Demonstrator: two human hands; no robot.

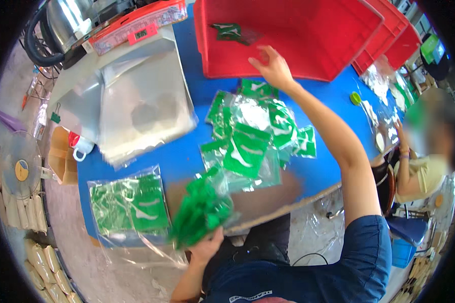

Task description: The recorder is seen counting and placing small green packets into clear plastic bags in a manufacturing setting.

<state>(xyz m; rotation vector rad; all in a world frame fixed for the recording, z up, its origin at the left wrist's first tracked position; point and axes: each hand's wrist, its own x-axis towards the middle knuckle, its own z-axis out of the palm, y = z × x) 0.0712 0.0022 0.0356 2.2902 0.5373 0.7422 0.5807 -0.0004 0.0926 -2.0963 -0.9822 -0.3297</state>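
Note:
My left hand (pixel 207 246) is closed round a bunch of green packets (pixel 196 211), smeared by motion, at the table's near edge. My right hand (pixel 274 68) is stretched out at the near wall of a red crate (pixel 318 50), fingers apart and holding nothing. Inside the crate lies a green packet (pixel 228 32), beyond my right fingertips. Below my right hand, a loose pile of flat green packets (pixel 245 151) in clear plastic covers the middle of the table. Left of the bunch lies a clear bag (pixel 129 202) filled with similar green packets, its plastic end hanging over the edge.
A stack of clear plastic bags (pixel 144 101) lies at the left, near a white mug (pixel 82 147) and a metal kettle (pixel 71 22). More red crates (pixel 384 30) stand back right. A co-worker (pixel 422 171) sits at the right end of the blue table (pixel 318 174).

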